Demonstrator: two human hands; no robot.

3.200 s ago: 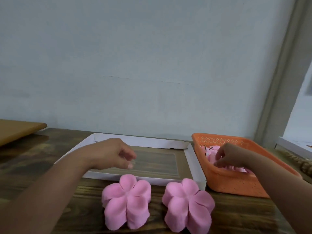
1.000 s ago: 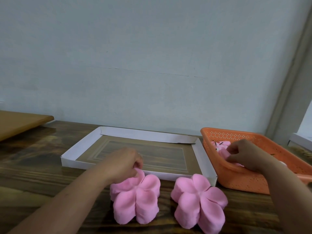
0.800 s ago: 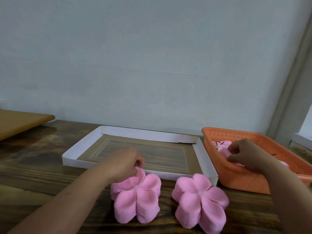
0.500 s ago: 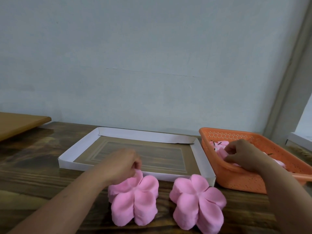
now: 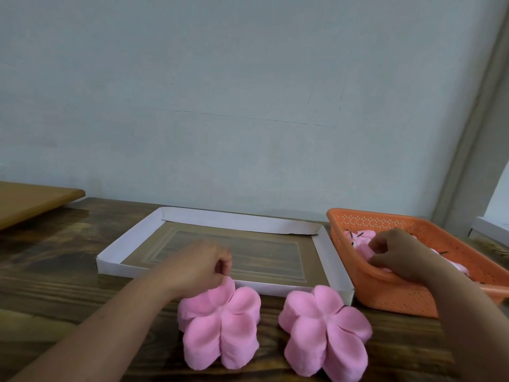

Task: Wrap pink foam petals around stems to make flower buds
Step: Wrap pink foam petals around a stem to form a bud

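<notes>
- Head view: A person's left hand (image 5: 201, 264) pinches the top foam sheet at the far edge of the left petal stack (image 5: 219, 325), which stands on the wooden table (image 5: 55, 271) just in front of the white cardboard tray (image 5: 129, 241).
- A second petal stack (image 5: 326, 333) stands just right of the first, also touching the near wall of the tray, untouched by either hand.
- To the right of the tray, the right hand (image 5: 399, 252) reaches into the orange basket (image 5: 399, 293), fingers curled over pink pieces (image 5: 363, 245) with short dark stems; whether it actually grips one cannot be told, since the fingers hide the contact.
- Risk at the stack: the sheets are thin and cling together, so a pinch at one lobe may well lift several at once, or drag the whole stack toward the tray wall and tip it.
- Risk of tearing: pulling a soft foam flower up by a single lobe could stretch or rip it at the narrow centre.
- Risk in the basket: the stemmed pieces lie tangled, so drawing one out could snag a neighbour or spill it over the basket's low near rim.
- With both hands working apart, neither steadies the other's material.
</notes>
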